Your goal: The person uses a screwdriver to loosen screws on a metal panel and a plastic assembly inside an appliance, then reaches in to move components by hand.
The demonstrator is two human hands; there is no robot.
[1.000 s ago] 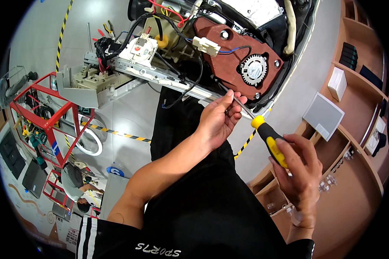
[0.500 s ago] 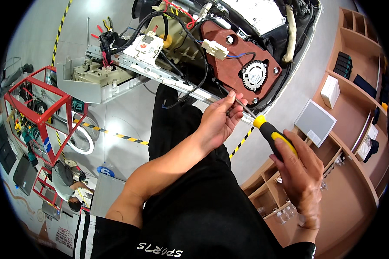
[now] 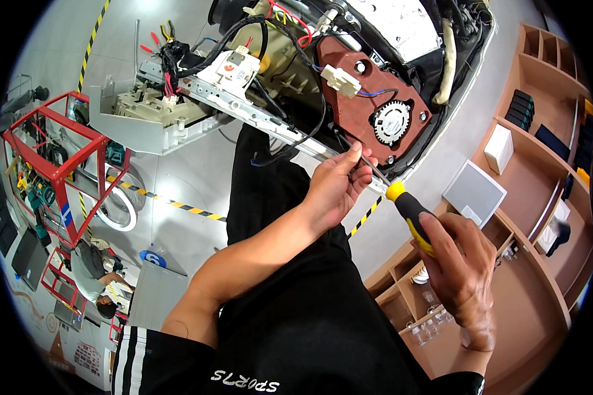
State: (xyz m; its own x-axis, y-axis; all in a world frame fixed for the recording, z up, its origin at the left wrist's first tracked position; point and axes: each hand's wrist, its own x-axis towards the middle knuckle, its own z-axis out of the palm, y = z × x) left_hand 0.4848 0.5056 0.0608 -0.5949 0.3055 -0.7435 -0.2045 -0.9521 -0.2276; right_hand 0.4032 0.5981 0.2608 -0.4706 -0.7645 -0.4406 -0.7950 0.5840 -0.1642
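A screwdriver with a yellow and black handle is gripped in my right hand. Its metal shaft runs up and left toward the lower edge of a reddish-brown cover. My left hand pinches the shaft near its tip, beside the metal rail. What the tip touches is hidden by my fingers and the shadow. On the brown cover sit a round white toothed part and a white connector with blue and dark wires.
Loose black cables hang over the rail. A white switch block and a beige housing sit farther left, with pliers beyond. A red frame cart and a person are at left; wooden shelves stand right.
The appliance has shifted slightly right and down in view. My right hand's fingers have changed position on the screwdriver handle; my left hand still pinches the shaft.
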